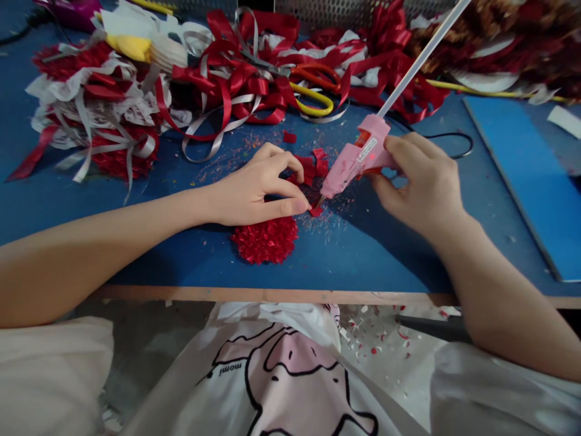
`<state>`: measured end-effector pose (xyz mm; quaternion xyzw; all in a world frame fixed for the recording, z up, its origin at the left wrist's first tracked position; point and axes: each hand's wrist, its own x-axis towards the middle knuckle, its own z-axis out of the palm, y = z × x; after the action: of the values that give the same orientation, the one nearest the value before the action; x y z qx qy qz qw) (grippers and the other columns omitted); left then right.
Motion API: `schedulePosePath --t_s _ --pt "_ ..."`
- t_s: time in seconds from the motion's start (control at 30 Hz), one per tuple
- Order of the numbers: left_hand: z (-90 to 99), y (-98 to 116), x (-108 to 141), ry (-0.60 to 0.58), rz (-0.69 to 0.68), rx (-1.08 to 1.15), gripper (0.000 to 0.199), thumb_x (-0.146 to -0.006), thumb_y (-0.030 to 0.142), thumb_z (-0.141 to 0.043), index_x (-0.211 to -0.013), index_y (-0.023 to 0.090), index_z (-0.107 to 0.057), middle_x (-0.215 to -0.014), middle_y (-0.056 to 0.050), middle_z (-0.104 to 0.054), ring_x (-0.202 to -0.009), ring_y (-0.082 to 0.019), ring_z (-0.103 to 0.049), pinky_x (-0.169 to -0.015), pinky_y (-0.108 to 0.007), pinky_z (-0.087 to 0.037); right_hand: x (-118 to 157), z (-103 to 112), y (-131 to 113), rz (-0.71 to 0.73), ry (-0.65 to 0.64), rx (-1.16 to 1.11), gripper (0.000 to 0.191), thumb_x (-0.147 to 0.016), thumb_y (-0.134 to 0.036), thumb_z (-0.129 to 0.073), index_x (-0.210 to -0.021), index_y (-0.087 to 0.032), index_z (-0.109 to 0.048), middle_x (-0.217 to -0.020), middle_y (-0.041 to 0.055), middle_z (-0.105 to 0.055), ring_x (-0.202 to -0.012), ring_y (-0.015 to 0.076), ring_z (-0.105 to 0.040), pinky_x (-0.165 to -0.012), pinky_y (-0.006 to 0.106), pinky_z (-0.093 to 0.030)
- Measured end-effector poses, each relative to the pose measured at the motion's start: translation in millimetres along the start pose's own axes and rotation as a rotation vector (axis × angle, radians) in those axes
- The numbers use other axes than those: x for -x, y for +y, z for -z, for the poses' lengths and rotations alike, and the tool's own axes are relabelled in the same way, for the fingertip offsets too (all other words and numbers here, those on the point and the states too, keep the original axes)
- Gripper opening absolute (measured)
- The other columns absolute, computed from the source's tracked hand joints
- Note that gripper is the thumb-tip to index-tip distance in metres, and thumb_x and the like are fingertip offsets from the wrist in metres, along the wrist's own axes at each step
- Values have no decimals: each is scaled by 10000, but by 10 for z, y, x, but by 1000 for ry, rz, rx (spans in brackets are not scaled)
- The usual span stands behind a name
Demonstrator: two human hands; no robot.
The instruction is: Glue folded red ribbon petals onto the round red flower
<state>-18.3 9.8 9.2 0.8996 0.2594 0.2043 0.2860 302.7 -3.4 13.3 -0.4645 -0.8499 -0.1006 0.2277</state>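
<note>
My right hand (420, 175) is closed around a pink hot glue gun (356, 158), with a long clear glue stick (424, 57) rising from its back end. The gun's nozzle points down at a small red ribbon piece (316, 211) on the blue table. My left hand (267, 188) pinches at that piece with thumb and forefinger, close beside the nozzle. Under the left hand's near side lies a round, ruffled red pom-pom (265, 241), partly covered by the hand. More cut red ribbon pieces (313, 168) lie just beyond the fingertips.
Red and white ribbons (218, 91) are heaped along the back, with yellow-handled scissors (318, 109) among them. Red and white ruffled bundles (100, 109) lie at the left. A blue board (531, 175) is at the right. A black cable (463, 138) curls behind my right hand.
</note>
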Motion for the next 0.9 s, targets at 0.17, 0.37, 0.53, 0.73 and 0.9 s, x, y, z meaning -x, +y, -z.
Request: schedulePosePath --t_s 0.17,0.37,0.53,0.73,0.9 --pt "1 -5 -7 -1 3 0 494 -1008 684 -522 -1030 320 -856 -1263 -89 -647 -1298 -328 -471 -1274 -567 -271 26 18 -39 38 136 100 338 -976 -358 -593 -1285 -231 -641 -1147 135 -720 -1051 339 -678 -915 510 -489" --pt "8 12 -1 -12 -10 -35 461 -1040 610 -512 -1051 309 -861 -1320 -90 -640 -1315 -316 -463 -1258 -520 -298 45 40 -98 127 356 161 427 -933 -284 -608 -1352 -364 -597 -1075 50 -715 -1007 319 -684 -923 553 -458" --pt "28 -5 7 -21 -26 -40 452 -1049 601 -496 -1067 322 -852 -1328 -78 -655 -1310 -296 -468 -1251 -507 -306 10 26 -39 -7 360 158 423 -874 -351 -665 -1289 -280 -628 -1151 103 -690 -1081 355 -643 -950 603 -435" --pt "37 -11 -1 94 -21 -15 515 -1079 578 -401 -1024 307 -835 -1197 -89 -695 -1221 -281 -529 -1204 -462 -353 -13 -192 297 -372 119 -62 697 -793 -324 -759 -1431 -169 -526 -1283 188 -683 -1184 380 -645 -1030 609 -472" --pt "44 32 -7 133 18 -12 544 -1097 560 -360 -966 277 -806 -1138 -88 -708 -1172 -280 -559 -1166 -456 -364 -13 -193 323 -387 36 -57 587 -867 -389 -771 -1402 -237 -584 -1331 202 -670 -1226 386 -619 -1067 648 -464"
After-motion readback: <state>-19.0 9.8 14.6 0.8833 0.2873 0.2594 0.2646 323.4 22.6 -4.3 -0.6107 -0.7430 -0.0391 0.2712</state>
